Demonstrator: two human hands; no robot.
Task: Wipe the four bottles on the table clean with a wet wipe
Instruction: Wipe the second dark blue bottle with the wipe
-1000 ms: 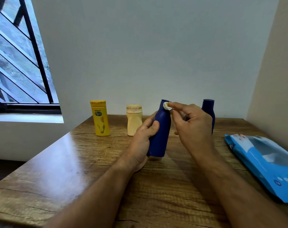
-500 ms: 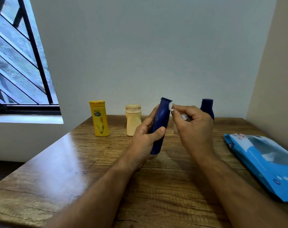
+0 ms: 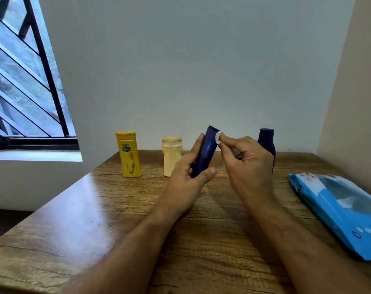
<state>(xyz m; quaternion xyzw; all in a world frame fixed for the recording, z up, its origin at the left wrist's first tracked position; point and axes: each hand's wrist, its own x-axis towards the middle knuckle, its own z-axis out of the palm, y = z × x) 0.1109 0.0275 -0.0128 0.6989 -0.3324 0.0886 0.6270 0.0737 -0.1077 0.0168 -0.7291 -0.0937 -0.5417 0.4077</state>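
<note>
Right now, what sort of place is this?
Probably a room at home: a wooden table in a plain corner, a barred window, toiletry bottles and a wipes pack.

2 bare forearms, no sleeves, hands (image 3: pixel 186 183) unadorned

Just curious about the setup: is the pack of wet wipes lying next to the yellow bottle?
No, the blue wet wipe pack lies at the table's right edge, far from the yellow bottle at the back left.

left hand (image 3: pixel 186 179) fingers curled in grip, right hand (image 3: pixel 246 164) pinching, forearms extended
</note>
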